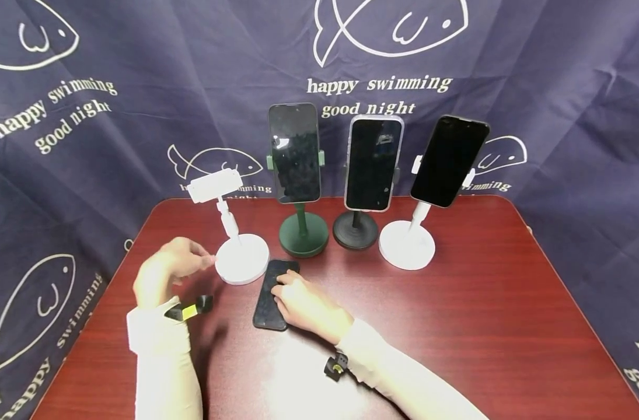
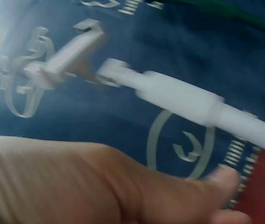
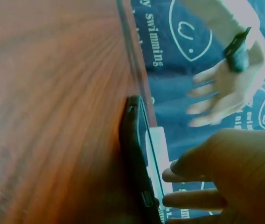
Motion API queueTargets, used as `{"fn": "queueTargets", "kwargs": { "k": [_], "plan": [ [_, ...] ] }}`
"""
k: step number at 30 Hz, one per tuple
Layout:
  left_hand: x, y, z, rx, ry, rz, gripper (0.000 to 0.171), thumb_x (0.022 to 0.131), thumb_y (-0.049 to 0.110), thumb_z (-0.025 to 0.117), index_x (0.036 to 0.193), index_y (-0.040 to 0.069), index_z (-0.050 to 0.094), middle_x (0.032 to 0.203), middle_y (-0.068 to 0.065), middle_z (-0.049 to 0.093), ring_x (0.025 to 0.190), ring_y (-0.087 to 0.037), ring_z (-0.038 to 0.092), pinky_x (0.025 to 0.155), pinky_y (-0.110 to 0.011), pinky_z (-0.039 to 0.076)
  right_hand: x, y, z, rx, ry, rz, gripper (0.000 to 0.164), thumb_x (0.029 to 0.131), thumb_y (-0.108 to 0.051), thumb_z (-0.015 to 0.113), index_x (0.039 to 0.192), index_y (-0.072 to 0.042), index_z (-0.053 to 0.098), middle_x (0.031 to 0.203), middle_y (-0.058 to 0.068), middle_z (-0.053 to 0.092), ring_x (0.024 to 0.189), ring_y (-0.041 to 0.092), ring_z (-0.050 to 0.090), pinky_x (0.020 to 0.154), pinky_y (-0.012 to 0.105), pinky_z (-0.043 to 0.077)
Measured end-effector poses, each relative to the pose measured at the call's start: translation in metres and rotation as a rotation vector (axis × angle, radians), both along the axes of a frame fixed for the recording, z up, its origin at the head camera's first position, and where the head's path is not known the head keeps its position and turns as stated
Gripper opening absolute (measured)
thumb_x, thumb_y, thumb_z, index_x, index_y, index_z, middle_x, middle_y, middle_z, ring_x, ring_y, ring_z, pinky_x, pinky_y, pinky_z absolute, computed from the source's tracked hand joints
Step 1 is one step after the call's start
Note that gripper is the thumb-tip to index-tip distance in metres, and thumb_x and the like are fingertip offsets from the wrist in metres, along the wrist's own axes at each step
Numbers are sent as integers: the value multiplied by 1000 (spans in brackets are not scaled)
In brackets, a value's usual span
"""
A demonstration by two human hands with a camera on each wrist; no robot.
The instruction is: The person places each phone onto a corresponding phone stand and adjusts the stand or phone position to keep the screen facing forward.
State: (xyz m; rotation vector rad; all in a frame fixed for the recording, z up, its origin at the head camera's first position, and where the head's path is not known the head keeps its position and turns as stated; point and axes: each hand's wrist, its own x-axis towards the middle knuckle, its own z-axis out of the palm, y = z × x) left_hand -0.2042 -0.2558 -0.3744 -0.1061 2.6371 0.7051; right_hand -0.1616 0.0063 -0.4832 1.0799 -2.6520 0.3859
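A black smartphone [image 1: 265, 309] lies flat on the table, screen up. My right hand [image 1: 310, 304] is over it, with fingertips at the glass; the right wrist view shows this hand [image 3: 233, 172] beside the phone's dark edge [image 3: 137, 149]. To the left, my left hand [image 1: 178, 263] has its fingertips right at the rim of a white phone stand's round base [image 1: 243, 265]. That stand's clamp [image 1: 216, 185] holds no phone. Close up, the left wrist view has the stand's white stem [image 2: 179, 98] above my left thumb [image 2: 179, 191].
Behind the phone stand a green stand [image 1: 303, 236], a black stand [image 1: 355, 232] and another white stand [image 1: 407, 245], each with a phone upright in its clamp. A dark blue fish-print cloth [image 1: 209, 87] hangs behind the red-brown table [image 1: 498, 303].
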Motion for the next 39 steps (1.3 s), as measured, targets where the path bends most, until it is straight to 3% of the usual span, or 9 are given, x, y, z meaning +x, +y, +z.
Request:
{"fn": "queueTargets", "kwargs": {
  "k": [3, 6, 11, 12, 15, 19, 21, 29, 39],
  "plan": [
    [-6, 8, -16, -23, -115, -48, 27, 86, 22, 65, 93, -4, 69, 70, -9, 63, 61, -22, 59, 54, -33, 50, 4, 2, 1, -21, 27, -13, 12, 91, -20, 63, 94, -16, 73, 106, 6, 65, 102, 23, 63, 92, 33, 51],
    [-8, 20, -28, -11, -166, -71, 24, 83, 20, 65, 87, -4, 67, 71, -10, 66, 60, -24, 62, 58, -35, 52, 9, 4, 4, -66, 12, -69, 7, 89, -19, 64, 87, -15, 70, 93, 3, 62, 83, 21, 62, 77, 32, 54],
    [-5, 44, -27, -1, -189, -62, 13, 77, 15, 64, 74, 3, 60, 59, -4, 55, 53, -19, 53, 49, -30, 45, 14, 7, 11, -140, -133, -211, 19, 87, -26, 68, 87, -9, 59, 75, 2, 59, 67, 21, 63, 61, 33, 52],
    [-5, 49, -25, -14, -176, -62, 13, 75, 15, 66, 74, 6, 58, 60, -2, 52, 54, -19, 51, 49, -30, 43, 15, 7, 13, -148, -179, -237, 24, 86, -29, 69, 89, -8, 59, 73, 3, 60, 67, 21, 65, 59, 33, 52],
    [-10, 65, -24, -113, -73, -155, 17, 77, 22, 69, 82, 7, 63, 66, -3, 54, 60, -20, 51, 52, -32, 43, 18, 8, 16, -156, -322, -294, 36, 84, -39, 71, 96, -7, 60, 75, 4, 64, 70, 20, 67, 58, 34, 52],
    [-22, 87, -34, -207, 112, -282, 33, 81, 28, 72, 108, 8, 69, 95, -9, 68, 85, -25, 63, 77, -41, 52, 22, 8, 17, -158, -445, -362, 55, 77, -48, 76, 105, -5, 56, 84, 9, 67, 74, 23, 68, 61, 37, 53],
    [-26, 95, -42, -210, 142, -305, 37, 82, 28, 73, 114, 11, 67, 107, -9, 68, 97, -27, 63, 86, -44, 50, 23, 7, 16, -155, -480, -397, 66, 73, -52, 78, 110, -3, 51, 86, 12, 68, 75, 25, 68, 62, 38, 53],
    [-33, 111, -59, -270, 120, -270, 37, 80, 28, 77, 115, 17, 68, 104, -7, 69, 97, -25, 62, 77, -47, 52, 30, 2, 10, -201, -522, -304, 78, 66, -48, 85, 114, 4, 51, 92, 11, 65, 78, 20, 67, 67, 33, 53],
    [-32, 115, -67, -295, 149, -262, 38, 75, 30, 82, 110, 20, 72, 103, -9, 70, 90, -25, 63, 66, -44, 51, 30, -3, 4, -150, -475, -330, 92, 62, -49, 87, 118, 14, 49, 95, 17, 66, 75, 25, 69, 63, 35, 54]
  ]
}}
